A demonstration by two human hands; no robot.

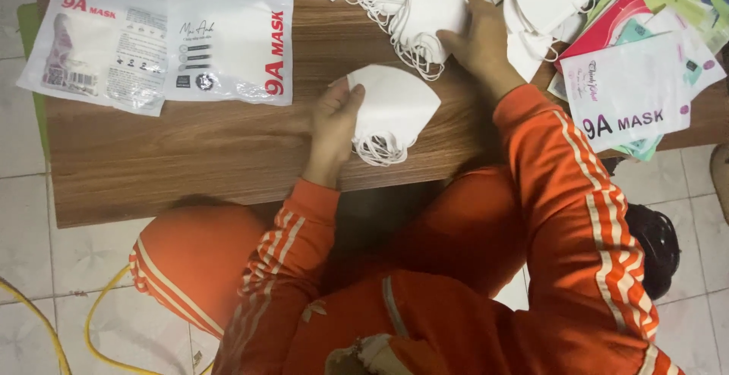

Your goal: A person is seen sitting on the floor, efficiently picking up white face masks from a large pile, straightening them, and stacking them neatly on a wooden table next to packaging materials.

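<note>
Nearest, left hand (334, 121) pinches a small stack of folded white masks (395, 109) on the counter (190, 155), mid-front edge. Stack's folded curve points right, long axis runs near-to-far, ear loops dangling toward the near edge. Risk: loose pinch lets the stack fan out or loops snag. Farther back, right hand (474, 37) rests spread on the mask pile (425, 3), not gripping; pile could slide.

White masks (395, 109), brown wood-grain table (190, 147), orange white-striped sleeves (577, 193).

White folded masks (395, 113), seemingly stacked, lie flat on the table.
</note>
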